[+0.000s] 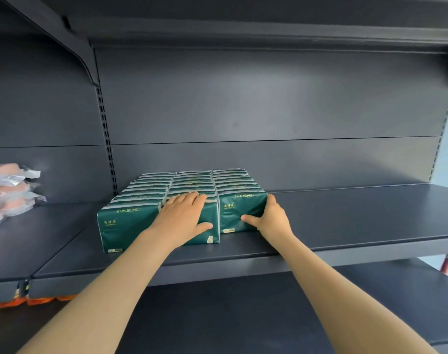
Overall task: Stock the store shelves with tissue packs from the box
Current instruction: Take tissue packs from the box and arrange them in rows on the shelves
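three rows on shelf; left grip clasps middle pack, right grip end pack.

Soft, even light covers my shelf, dimmer beneath the upper shelf. The pink packets at far left are blurred; straight edges bow toward the corners.
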A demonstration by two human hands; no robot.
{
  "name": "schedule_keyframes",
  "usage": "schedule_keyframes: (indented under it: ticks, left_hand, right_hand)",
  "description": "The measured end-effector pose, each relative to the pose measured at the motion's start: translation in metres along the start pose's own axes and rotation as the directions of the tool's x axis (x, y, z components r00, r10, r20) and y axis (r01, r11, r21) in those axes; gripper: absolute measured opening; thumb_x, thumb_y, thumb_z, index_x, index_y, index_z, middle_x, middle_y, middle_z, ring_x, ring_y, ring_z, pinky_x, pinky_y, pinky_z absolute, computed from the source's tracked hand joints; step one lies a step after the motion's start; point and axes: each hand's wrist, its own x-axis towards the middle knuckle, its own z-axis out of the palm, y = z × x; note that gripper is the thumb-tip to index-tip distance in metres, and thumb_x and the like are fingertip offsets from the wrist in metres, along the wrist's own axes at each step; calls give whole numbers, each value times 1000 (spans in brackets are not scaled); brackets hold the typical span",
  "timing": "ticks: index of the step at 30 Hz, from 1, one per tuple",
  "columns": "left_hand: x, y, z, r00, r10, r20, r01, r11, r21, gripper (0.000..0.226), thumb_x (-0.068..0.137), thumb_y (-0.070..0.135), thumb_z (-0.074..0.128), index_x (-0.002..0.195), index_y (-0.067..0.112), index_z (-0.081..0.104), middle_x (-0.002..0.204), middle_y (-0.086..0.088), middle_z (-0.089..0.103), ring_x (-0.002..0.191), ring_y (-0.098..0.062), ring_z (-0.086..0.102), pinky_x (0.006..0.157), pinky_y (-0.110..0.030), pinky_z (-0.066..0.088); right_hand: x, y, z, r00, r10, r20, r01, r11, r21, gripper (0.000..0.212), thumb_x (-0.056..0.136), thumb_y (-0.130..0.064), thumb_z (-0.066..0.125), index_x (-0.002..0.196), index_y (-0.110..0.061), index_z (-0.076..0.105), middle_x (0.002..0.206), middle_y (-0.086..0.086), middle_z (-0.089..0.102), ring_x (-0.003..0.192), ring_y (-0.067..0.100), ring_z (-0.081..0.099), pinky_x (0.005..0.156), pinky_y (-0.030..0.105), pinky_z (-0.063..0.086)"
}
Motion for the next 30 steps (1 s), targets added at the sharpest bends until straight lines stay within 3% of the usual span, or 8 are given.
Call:
schedule_keyframes:
  ticks: [5, 9, 12, 16, 18, 21, 25, 30]
  left_hand:
    - [2, 0, 5, 1000, -13, 2, 13, 1000, 20, 69, 93, 54, 44, 146, 15, 23, 152, -3, 29, 140, -20, 28, 115, -36, 19]
    - [5, 1, -2, 998, -13, 65, 11, 999, 37, 67, 93, 52, 45, 145, 14, 24, 150, -5, 33, 139, -22, 30, 117, -37, 16]
    - [5, 2, -16, 992, -6, 123, -3, 997, 77, 67, 94, 51, 45, 144, 12, 27, 148, -7, 36, 137, -23, 32, 118, -38, 14]
    - [-1, 11, -48, 994, -54, 96, 42, 991, 128, 63, 95, 51, 40, 141, 9, 34, 143, -10, 42, 133, -25, 39, 117, -41, 16]
    - [-8, 23, -66, 995, -72, 72, 59, 985, 164, 56, 96, 50, 39, 135, 9, 42, 136, -10, 49, 127, -26, 45, 115, -42, 20]
    - [-20, 47, -96, 995, -95, -9, 95, 975, 203, 46, 97, 45, 41, 123, 8, 50, 123, -10, 56, 115, -27, 52, 101, -39, 35]
    - [-45, 91, -141, 981, -127, -145, 161, 954, 251, 38, 98, 37, 42, 118, 6, 53, 115, -12, 59, 107, -30, 56, 89, -38, 42]
    - [-92, 134, -177, 957, -162, -241, 248, 888, 388, 37, 97, 36, 48, 114, 4, 53, 108, -13, 59, 102, -30, 56, 80, -39, 42]
  right_hand:
    - [0, -5, 2, 998, 52, -20, -53, 996, -65, 62, 75, -37, 77, 118, -10, 42, 116, 5, 58, 110, 26, 54, 79, 33, 45]
    - [0, -16, -8, 985, 132, 111, -116, 983, -142, 70, 78, -36, 74, 127, -6, 34, 122, 9, 55, 111, 28, 54, 85, 36, 47]
    - [-4, -26, -27, 958, 173, 230, -74, 921, -383, 74, 81, -37, 70, 133, 2, 35, 125, 12, 53, 114, 29, 53, 86, 33, 44]
    - [-24, -33, -66, 929, 173, 326, 77, 773, -630, 45, 89, -35, 61, 117, 0, 54, 113, 11, 57, 100, 28, 54, 81, 31, 42]
    - [-34, -36, -88, 925, 145, 351, 153, 703, -695, 34, 92, -33, 58, 107, -3, 56, 114, 11, 59, 106, 29, 56, 79, 31, 42]
    - [-44, -42, -120, 933, 92, 348, 201, 669, -715, 29, 91, -33, 58, 99, -6, 53, 101, 10, 56, 95, 30, 55, 73, 30, 42]
    - [-67, -49, -174, 956, -25, 293, 245, 622, -744, 36, 90, -32, 59, 116, -7, 51, 111, 8, 56, 100, 29, 55, 73, 31, 41]
    - [-99, -58, -235, 928, -297, 223, 352, 507, -787, 35, 90, -30, 57, 118, -9, 55, 119, 10, 58, 113, 31, 51, 76, 33, 37]
